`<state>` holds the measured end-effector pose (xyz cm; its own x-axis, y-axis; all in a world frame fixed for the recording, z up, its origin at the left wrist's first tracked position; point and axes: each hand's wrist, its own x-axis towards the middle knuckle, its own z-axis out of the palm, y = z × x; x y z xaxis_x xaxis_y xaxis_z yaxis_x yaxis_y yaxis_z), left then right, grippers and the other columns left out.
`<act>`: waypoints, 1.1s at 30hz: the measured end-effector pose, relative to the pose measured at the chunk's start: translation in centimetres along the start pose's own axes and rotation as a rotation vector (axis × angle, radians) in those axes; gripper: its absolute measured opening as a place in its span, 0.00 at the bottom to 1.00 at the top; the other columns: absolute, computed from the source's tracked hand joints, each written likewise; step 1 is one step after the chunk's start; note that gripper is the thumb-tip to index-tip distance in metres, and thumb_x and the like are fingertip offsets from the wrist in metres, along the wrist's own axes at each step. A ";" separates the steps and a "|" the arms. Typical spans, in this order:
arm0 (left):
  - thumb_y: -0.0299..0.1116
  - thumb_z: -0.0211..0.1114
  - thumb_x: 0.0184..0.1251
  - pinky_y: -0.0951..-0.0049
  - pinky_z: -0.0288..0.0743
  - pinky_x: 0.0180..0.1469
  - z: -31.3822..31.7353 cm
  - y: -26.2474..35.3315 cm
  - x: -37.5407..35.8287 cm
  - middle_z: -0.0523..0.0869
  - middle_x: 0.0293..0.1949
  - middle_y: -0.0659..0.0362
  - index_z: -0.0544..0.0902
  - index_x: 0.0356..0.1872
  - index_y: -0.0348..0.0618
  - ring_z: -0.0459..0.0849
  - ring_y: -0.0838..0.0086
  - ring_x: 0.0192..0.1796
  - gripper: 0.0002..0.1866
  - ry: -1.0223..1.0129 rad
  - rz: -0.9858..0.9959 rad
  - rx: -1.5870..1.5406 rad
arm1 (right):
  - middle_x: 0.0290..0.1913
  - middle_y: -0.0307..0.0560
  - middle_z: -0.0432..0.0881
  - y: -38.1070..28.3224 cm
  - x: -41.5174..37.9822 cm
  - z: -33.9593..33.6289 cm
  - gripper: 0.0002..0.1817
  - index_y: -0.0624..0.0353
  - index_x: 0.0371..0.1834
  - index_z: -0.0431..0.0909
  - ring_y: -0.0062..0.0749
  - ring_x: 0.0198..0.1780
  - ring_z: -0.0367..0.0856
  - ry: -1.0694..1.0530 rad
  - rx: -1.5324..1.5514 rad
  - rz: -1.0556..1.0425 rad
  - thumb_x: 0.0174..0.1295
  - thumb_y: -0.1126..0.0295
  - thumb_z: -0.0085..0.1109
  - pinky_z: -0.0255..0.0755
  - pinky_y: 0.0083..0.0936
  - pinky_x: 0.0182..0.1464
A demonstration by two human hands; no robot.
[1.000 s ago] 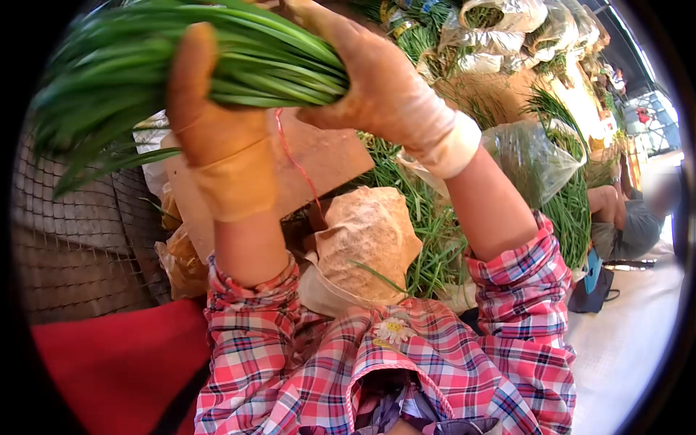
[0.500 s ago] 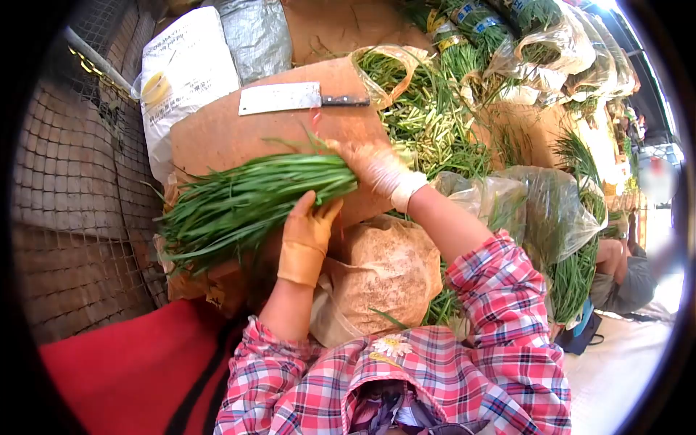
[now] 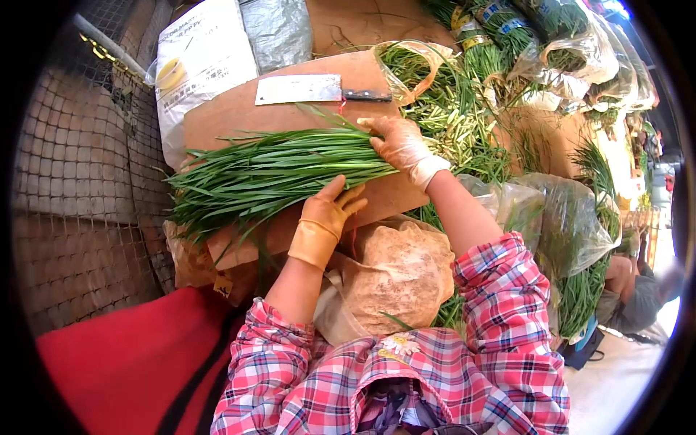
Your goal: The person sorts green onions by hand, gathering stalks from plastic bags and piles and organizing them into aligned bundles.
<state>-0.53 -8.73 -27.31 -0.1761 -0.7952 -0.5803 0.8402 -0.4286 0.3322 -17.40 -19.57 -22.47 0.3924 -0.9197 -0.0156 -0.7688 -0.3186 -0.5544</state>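
A thick bundle of long green leaves (image 3: 268, 168) lies lengthwise on the brown board (image 3: 217, 119). My left hand (image 3: 328, 216), in a yellowish glove, is at the bundle's lower edge with its fingers apart. My right hand (image 3: 406, 148), in a pale, thin glove, has its fingers bent round the bundle's right end. Behind the bundle, a cleaver (image 3: 299, 90) with a black handle lies flat on the board. Cut pale stalks (image 3: 449, 123) are heaped just beyond the board's right edge.
A white printed sack (image 3: 206, 65) and a grey bag (image 3: 275, 36) lie behind the board. Wire mesh (image 3: 80, 196) stands at the left. Plastic bags of greens (image 3: 565, 210) are at the right, near a person's bare leg (image 3: 618, 275). A tan sack (image 3: 399, 272) sits before me.
The bundle now lies flatter and straighter across the board. My left hand has come away from its side somewhat, fingers more spread. The view has shifted slightly.
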 end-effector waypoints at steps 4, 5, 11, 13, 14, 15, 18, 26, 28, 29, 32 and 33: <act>0.34 0.60 0.63 0.50 0.75 0.52 -0.2 0.8 -3.4 0.75 0.55 0.43 0.70 0.56 0.35 0.74 0.48 0.58 0.22 -0.073 -0.147 0.193 | 0.36 0.46 0.81 -1.0 -0.1 -0.1 0.14 0.48 0.42 0.82 0.42 0.44 0.77 0.245 0.033 -0.184 0.53 0.74 0.54 0.68 0.37 0.51; 0.34 0.60 0.63 0.53 0.76 0.50 -0.8 1.0 -4.0 0.75 0.56 0.44 0.70 0.56 0.35 0.75 0.51 0.57 0.22 -0.081 -0.190 0.260 | 0.37 0.46 0.81 -0.5 -0.4 0.4 0.14 0.48 0.42 0.82 0.42 0.44 0.77 0.192 0.026 -0.168 0.53 0.74 0.54 0.67 0.36 0.51; 0.31 0.57 0.66 0.83 0.77 0.25 -0.2 3.7 -8.5 0.86 0.34 0.52 0.78 0.48 0.37 0.84 0.75 0.25 0.12 -0.019 0.092 0.855 | 0.45 0.41 0.79 0.2 -2.2 4.1 0.22 0.47 0.53 0.75 0.38 0.51 0.74 0.245 -0.098 -0.090 0.54 0.76 0.48 0.58 0.38 0.61; 0.26 0.58 0.65 0.84 0.72 0.24 1.2 5.1 -8.1 0.85 0.29 0.57 0.81 0.46 0.39 0.78 0.83 0.22 0.10 0.033 0.571 1.081 | 0.48 0.40 0.77 0.4 -2.0 4.6 0.24 0.44 0.56 0.72 0.36 0.54 0.72 0.233 -0.120 -0.049 0.55 0.77 0.47 0.55 0.41 0.64; 0.25 0.58 0.64 0.84 0.70 0.24 2.3 6.0 -7.5 0.84 0.28 0.59 0.81 0.46 0.39 0.76 0.85 0.22 0.11 0.078 0.753 1.198 | 0.48 0.40 0.77 0.5 -2.1 4.9 0.24 0.44 0.56 0.72 0.36 0.54 0.72 0.232 -0.119 -0.048 0.55 0.77 0.47 0.55 0.41 0.64; 0.25 0.58 0.64 0.83 0.69 0.23 2.3 6.8 -6.2 0.84 0.27 0.59 0.81 0.47 0.42 0.75 0.84 0.20 0.12 0.050 0.863 1.318 | 0.48 0.40 0.76 0.7 -2.2 4.9 0.25 0.43 0.57 0.71 0.35 0.55 0.72 0.234 -0.128 -0.064 0.54 0.77 0.47 0.54 0.42 0.64; 0.26 0.62 0.59 0.74 0.70 0.25 3.3 8.4 -3.4 0.81 0.24 0.59 0.83 0.46 0.51 0.76 0.75 0.20 0.14 0.054 0.992 1.622 | 0.48 0.40 0.75 0.6 -2.4 4.8 0.26 0.43 0.58 0.70 0.35 0.56 0.70 0.244 -0.134 -0.088 0.54 0.77 0.47 0.52 0.43 0.65; 0.30 0.65 0.52 0.65 0.72 0.31 1.5 8.9 0.8 0.78 0.27 0.58 0.84 0.36 0.54 0.79 0.62 0.30 0.09 -0.079 1.024 2.210 | 0.50 0.40 0.75 0.9 -2.3 5.1 0.25 0.43 0.57 0.70 0.36 0.57 0.69 0.253 -0.117 -0.083 0.53 0.76 0.48 0.51 0.42 0.66; 0.29 0.65 0.52 0.66 0.72 0.31 1.4 9.0 0.7 0.78 0.28 0.58 0.84 0.34 0.52 0.79 0.62 0.30 0.08 -0.097 1.054 2.074 | 0.50 0.40 0.75 1.0 -2.5 5.2 0.25 0.43 0.57 0.70 0.36 0.57 0.69 0.249 -0.118 -0.076 0.54 0.76 0.48 0.51 0.41 0.66; 0.28 0.64 0.52 0.68 0.72 0.31 1.8 9.4 0.3 0.78 0.28 0.58 0.83 0.32 0.50 0.79 0.63 0.30 0.06 -0.040 1.069 2.007 | 0.50 0.40 0.75 1.0 -2.4 5.2 0.25 0.42 0.57 0.70 0.36 0.57 0.69 0.251 -0.120 -0.079 0.54 0.76 0.48 0.50 0.41 0.66; 0.27 0.64 0.52 0.69 0.73 0.32 2.4 11.8 -1.6 0.79 0.28 0.58 0.80 0.26 0.46 0.79 0.66 0.30 0.02 0.057 1.220 1.795 | 0.50 0.39 0.75 0.9 -2.4 5.1 0.26 0.42 0.58 0.70 0.35 0.58 0.69 0.231 -0.115 -0.062 0.54 0.76 0.48 0.50 0.40 0.67; 0.25 0.64 0.53 0.71 0.72 0.32 3.0 13.0 -3.4 0.78 0.27 0.58 0.80 0.27 0.45 0.78 0.69 0.28 0.02 0.138 1.266 1.744 | 0.50 0.39 0.74 0.9 -2.5 5.1 0.26 0.42 0.58 0.69 0.35 0.58 0.69 0.238 -0.138 -0.073 0.54 0.76 0.48 0.50 0.39 0.67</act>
<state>9.45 -12.92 -18.75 0.0458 -0.9015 0.4303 -0.7640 0.2459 0.5965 -16.48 -16.41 -27.13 0.3319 -0.9161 0.2251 -0.8110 -0.3990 -0.4279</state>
